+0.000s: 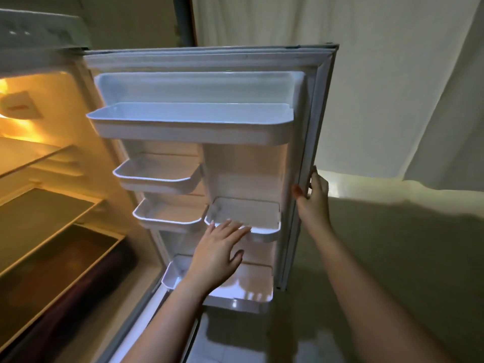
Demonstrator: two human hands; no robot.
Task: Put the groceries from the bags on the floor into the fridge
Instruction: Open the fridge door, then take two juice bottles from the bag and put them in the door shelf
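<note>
The fridge door (pixel 301 82) stands wide open in front of me, with several white door bins showing nothing in them. My right hand (pixel 313 197) grips the door's outer edge at mid height, thumb on the inner side. My left hand (pixel 218 254) is spread flat with nothing in it, its fingertips at the rim of the small right-hand door bin (pixel 264 229). The lit fridge interior (pixel 44 179) is at the left, with glass shelves that look bare. No grocery bags or groceries are in view.
A wide top door bin (pixel 191 127) juts toward me above two small left bins (pixel 157 179). The bottom door bin (pixel 248 294) sits below my left hand. A pale curtain (pixel 392 100) hangs behind the door. Tiled floor (pixel 235 344) shows below.
</note>
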